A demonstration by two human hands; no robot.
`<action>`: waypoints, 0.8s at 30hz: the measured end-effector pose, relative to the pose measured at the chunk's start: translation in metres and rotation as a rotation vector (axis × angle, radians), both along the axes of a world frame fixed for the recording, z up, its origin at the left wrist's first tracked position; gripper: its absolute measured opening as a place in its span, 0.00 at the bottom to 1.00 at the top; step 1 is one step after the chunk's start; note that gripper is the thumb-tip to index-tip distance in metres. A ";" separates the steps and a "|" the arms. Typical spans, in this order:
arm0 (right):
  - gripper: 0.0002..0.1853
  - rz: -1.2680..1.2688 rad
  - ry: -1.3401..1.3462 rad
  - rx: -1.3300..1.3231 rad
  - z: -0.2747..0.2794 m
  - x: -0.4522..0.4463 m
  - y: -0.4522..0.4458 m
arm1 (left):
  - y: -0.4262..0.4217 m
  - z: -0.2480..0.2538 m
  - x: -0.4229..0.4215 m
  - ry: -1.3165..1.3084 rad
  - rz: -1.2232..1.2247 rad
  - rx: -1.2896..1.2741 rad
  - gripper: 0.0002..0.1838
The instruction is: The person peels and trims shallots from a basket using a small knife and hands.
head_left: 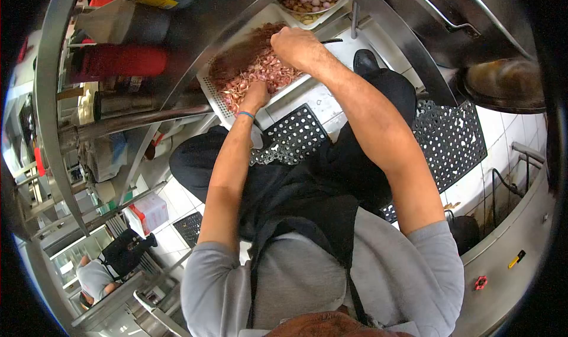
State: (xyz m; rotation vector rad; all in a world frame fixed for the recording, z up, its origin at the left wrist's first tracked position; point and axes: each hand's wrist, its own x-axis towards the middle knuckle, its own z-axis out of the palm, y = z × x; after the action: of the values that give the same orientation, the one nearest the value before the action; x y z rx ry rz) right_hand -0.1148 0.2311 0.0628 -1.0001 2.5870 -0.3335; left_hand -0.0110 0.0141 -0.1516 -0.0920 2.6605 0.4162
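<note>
A white perforated crate [215, 102] on the floor in front of me holds a heap of reddish shallots [269, 70] and loose skins. My left hand [255, 94], with a blue band at the wrist, reaches down into the near side of the heap; its fingertips are hidden among the shallots. Over the crate's far right side, my right hand [296, 44] is closed, its fingers turned away from view. What it grips, if anything, I cannot make out. A thin dark piece [332, 41] shows just right of that hand; whether the hand holds it is unclear.
Beyond the crate, a bowl [312, 9] of shallots sits in another white container [338, 8]. Metal table legs and shelves [50, 130] crowd the left. Black perforated mats [293, 137] lie on white tiles. Another person [97, 278] stands far at lower left.
</note>
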 end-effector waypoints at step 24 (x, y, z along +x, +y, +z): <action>0.13 0.007 0.061 -0.100 0.003 -0.003 0.004 | 0.002 0.042 -0.003 0.333 0.095 -0.004 0.16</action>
State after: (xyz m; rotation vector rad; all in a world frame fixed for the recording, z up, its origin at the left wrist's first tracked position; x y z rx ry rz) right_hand -0.1181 0.2353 0.0657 -1.0692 2.6436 -0.4409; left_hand -0.0136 0.0159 -0.1094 -0.1636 2.9935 0.4945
